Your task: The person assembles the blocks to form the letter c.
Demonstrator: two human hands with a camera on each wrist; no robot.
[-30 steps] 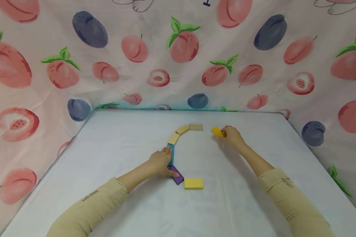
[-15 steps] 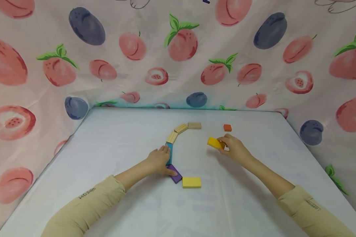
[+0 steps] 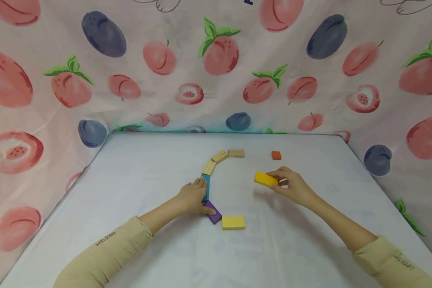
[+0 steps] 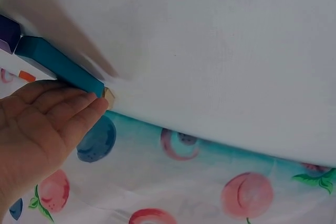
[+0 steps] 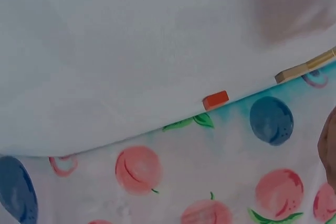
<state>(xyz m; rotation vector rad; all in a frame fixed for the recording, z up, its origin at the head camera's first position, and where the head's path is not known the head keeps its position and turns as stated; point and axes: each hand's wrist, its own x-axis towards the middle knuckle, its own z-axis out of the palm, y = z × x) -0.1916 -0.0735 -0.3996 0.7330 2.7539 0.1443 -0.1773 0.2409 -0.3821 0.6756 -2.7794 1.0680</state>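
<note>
Straight fingers of the left hand (image 3: 191,197) rest on the blue block (image 3: 207,188), and its thumb touches the purple block (image 3: 213,213). In the left wrist view the blue block (image 4: 60,62) stands beside those extended fingers. The right hand (image 3: 293,185) pinches a yellow-orange block (image 3: 265,179) between thumb and fingers, held above the table, with its shadow below. Three wooden blocks (image 3: 219,156) curve away from the blue block's far end. A yellow block (image 3: 233,223) touches the purple one at the near end. Only a sliver of the right hand shows in the right wrist view.
A small orange-red block (image 3: 276,155) lies by itself at the back right of the white table (image 3: 158,160). Behind and at the sides hangs a fruit-printed cloth (image 3: 194,52).
My right hand has drawn the yellow-orange block back toward the near side, uncovering the orange-red block at the back. The left hand stays on the blue and purple blocks.
</note>
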